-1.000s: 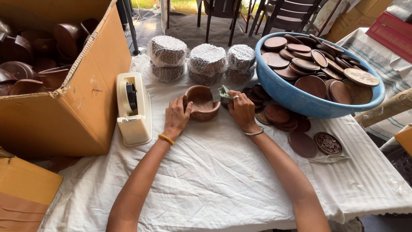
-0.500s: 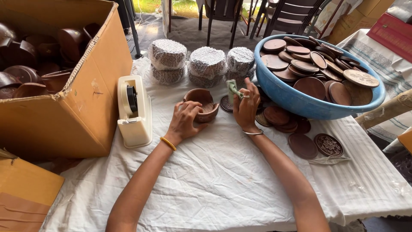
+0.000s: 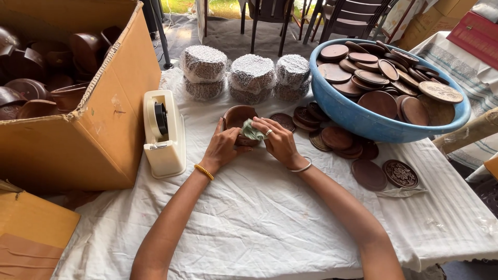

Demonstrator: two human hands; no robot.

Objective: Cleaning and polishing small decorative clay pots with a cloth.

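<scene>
Hands meet over a small brown wooden bowl (image 3: 239,118) that sits on the white tablecloth (image 3: 270,218) toward the table's far edge, just in front of three foam-netted stacks (image 3: 252,78). The left hand (image 3: 224,146) closes around the bowl's near rim, seemingly to keep it from sliding, while the right hand (image 3: 279,139) pinches a crumpled pale green cloth (image 3: 252,130) against that rim, fingers curled tight on it, a ring and a thin bangle showing. Both forearms reach in from the near edge and converge, wrists slightly raised, elbows spread apart.

Placement around them looks arranged for easy reach: a white tape dispenser (image 3: 164,133) stands just left of the left hand, beside an open cardboard box (image 3: 111,109) holding more brown bowls. At the far right corner a blue basin (image 3: 363,116) is heaped with round wooden lids (image 3: 378,101), and further lids (image 3: 337,139) lie loose on the cloth beside the right hand, one carved disc (image 3: 400,173) nearer the right edge.
</scene>
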